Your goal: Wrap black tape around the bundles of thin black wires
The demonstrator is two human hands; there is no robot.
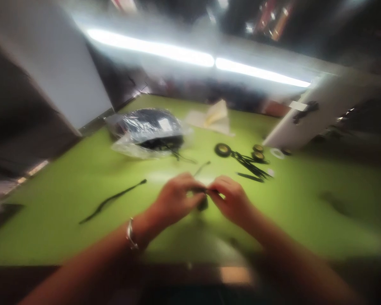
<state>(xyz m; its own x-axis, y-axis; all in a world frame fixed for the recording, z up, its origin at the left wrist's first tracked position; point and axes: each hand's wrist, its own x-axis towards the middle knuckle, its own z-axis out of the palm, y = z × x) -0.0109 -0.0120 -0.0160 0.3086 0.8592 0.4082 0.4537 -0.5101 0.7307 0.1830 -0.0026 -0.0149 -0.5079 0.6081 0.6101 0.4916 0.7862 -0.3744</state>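
Observation:
My left hand (177, 198) is closed in a pinch at the middle of the table. Between its fingertips is a small black piece (202, 204), blurred, with part of it hanging below the thumb. My right hand (231, 197) meets it from the other side, thumb and forefinger pinched at the same small piece. A thin cable end (206, 164) shows just beyond the left fingers; whether it joins the held piece cannot be made out. Left of my hands, a short black cable (114, 198) with a thicker end lies on the table.
On the green table (66, 186), a clear plastic bag (146, 127) holds dark items. Rolls of black tape (222, 149) and a bundle of black cables (249, 165) lie to the right. Paper (217, 116) and a white ring (277, 153) are farther back. Upright panels (301, 114) flank the table.

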